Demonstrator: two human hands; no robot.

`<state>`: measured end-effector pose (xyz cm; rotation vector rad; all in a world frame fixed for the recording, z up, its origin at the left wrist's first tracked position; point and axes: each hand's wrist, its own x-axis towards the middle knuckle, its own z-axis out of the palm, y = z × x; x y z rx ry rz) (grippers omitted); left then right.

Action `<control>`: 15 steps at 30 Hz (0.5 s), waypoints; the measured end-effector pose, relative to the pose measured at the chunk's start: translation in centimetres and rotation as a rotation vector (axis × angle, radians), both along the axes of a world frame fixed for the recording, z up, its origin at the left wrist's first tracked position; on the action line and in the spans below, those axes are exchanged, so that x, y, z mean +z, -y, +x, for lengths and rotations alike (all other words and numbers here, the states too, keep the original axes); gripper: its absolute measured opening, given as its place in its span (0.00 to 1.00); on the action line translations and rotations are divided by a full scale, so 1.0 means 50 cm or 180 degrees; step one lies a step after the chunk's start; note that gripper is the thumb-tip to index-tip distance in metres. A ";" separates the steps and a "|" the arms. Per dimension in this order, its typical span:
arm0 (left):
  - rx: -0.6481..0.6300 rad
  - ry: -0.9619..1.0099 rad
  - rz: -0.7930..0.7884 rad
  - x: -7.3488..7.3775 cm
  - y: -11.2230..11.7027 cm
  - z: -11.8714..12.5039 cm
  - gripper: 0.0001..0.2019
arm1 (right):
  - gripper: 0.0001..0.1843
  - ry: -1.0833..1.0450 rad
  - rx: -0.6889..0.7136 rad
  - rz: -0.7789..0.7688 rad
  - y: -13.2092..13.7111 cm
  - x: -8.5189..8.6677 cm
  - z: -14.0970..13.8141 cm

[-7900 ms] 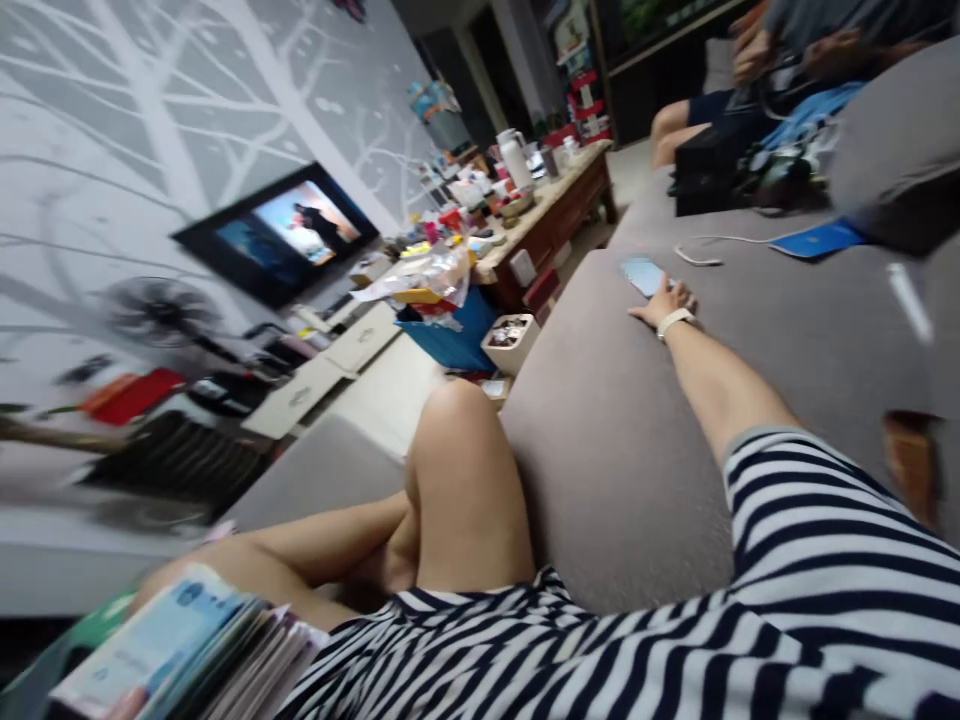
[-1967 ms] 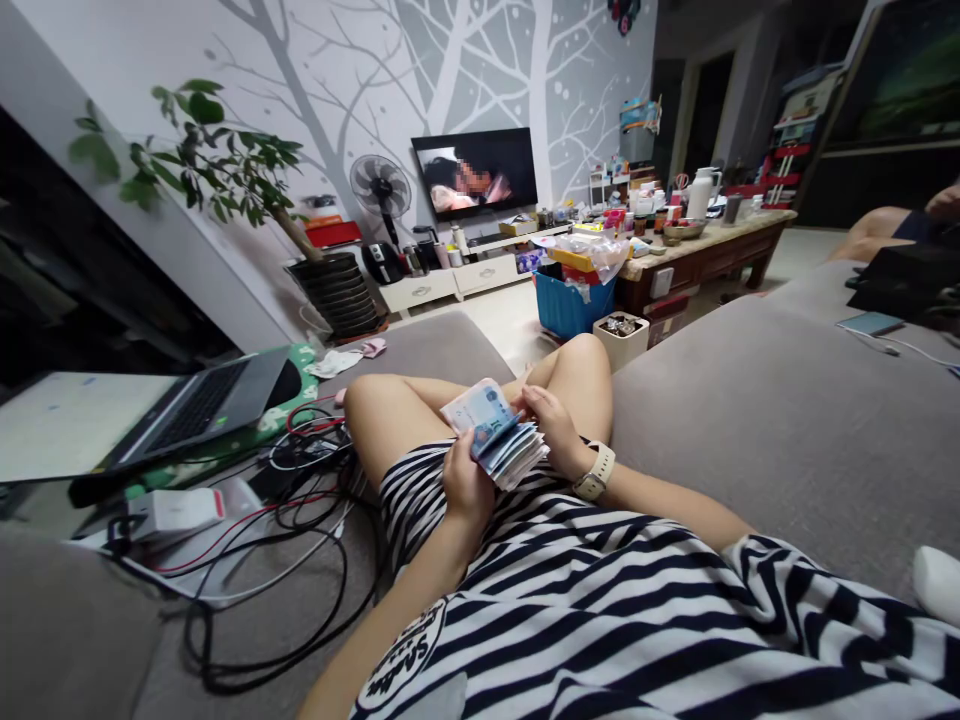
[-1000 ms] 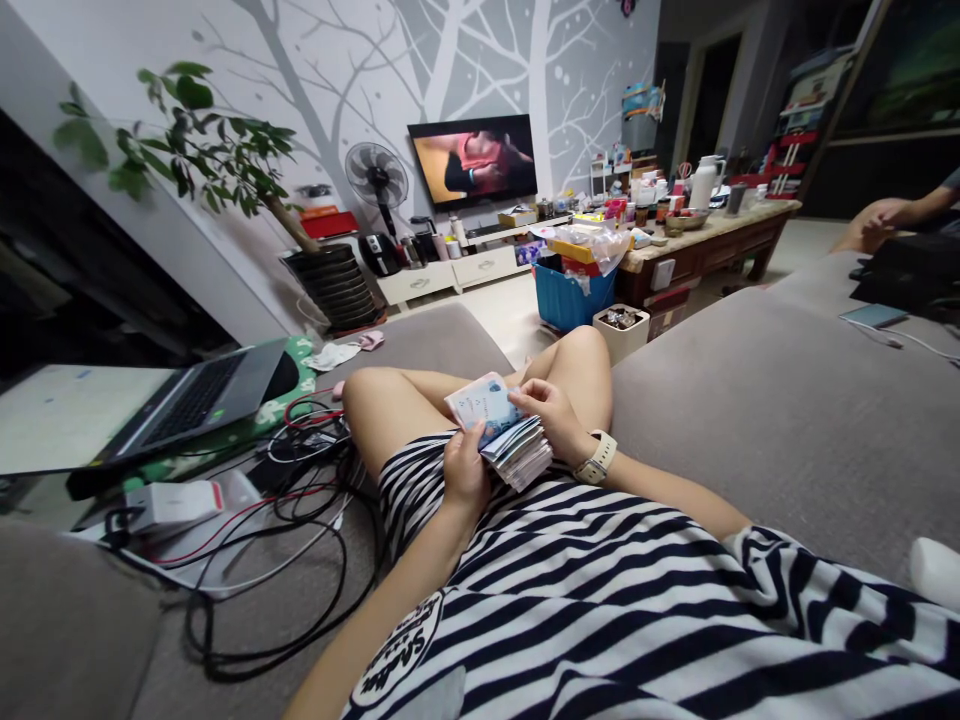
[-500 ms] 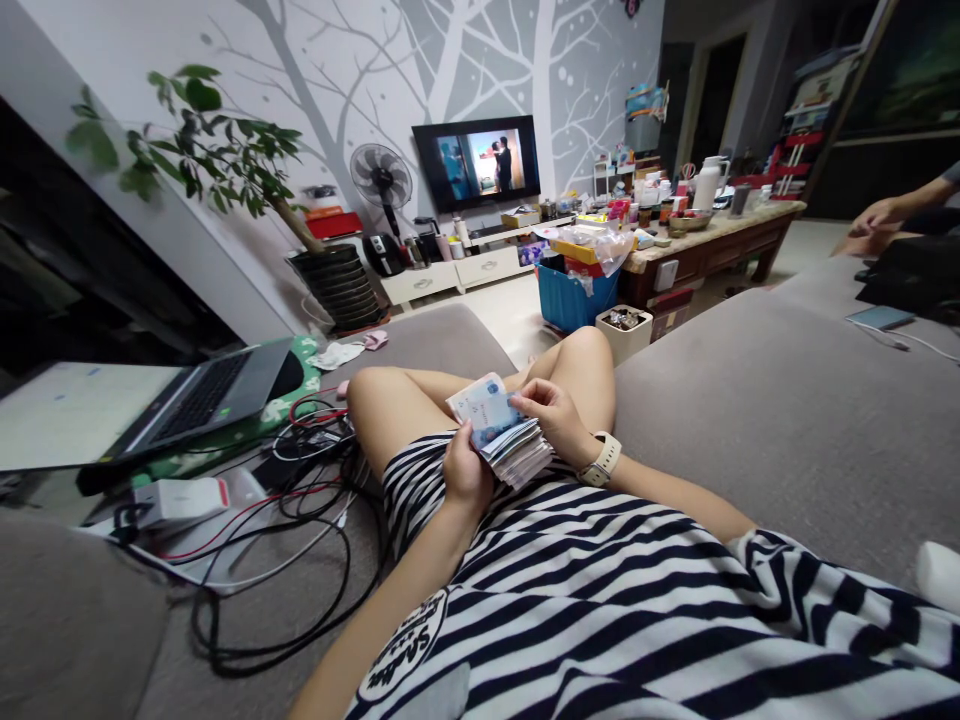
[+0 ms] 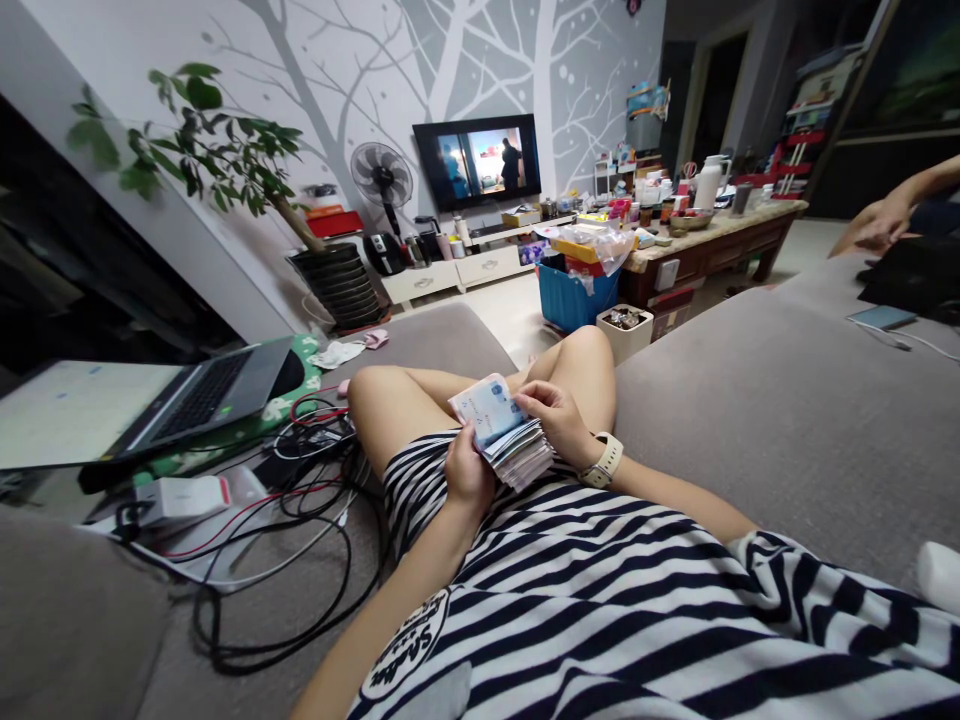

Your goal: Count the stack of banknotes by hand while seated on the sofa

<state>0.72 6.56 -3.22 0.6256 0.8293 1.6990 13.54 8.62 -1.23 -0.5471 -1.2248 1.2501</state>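
Observation:
Over my lap I hold a thick stack of printed paper sheets point(image 5: 517, 455), its many edges fanned out toward me. The upper sheet point(image 5: 486, 408) is pale blue and pinkish with small dark blue figures; whether this is a bound booklet or loose sheets, I cannot tell. My left hand point(image 5: 469, 468) is closed around the stack's left side, thumb on top. With thumb and forefinger, my right hand point(image 5: 551, 412) pinches the right edge of the upper sheet. The left fingers under the stack are hidden.
A laptop point(image 5: 202, 400) lies open on the left beside tangled cables point(image 5: 300, 530). Ahead are a blue bin point(image 5: 574, 300), a white box point(image 5: 624, 330) and a cluttered table point(image 5: 720, 240). At far right, another person's hand point(image 5: 885, 225) shows near a phone point(image 5: 885, 317).
Both hands keep their hold, with barely any shift. The upper sheet shows slightly more of its face near my right fingertips. The other person's hand has moved a little.

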 end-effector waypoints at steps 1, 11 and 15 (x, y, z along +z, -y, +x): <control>-0.0029 -0.0006 0.0020 0.000 0.001 0.000 0.11 | 0.15 0.0030 -0.0018 0.0009 0.001 0.002 0.001; -0.0072 -0.0150 0.0100 -0.007 -0.002 -0.002 0.11 | 0.16 -0.0017 0.0021 -0.0127 0.002 0.001 -0.001; -0.0012 -0.0052 0.0040 -0.008 -0.004 -0.003 0.10 | 0.16 -0.0029 0.0037 -0.0193 0.002 0.002 -0.002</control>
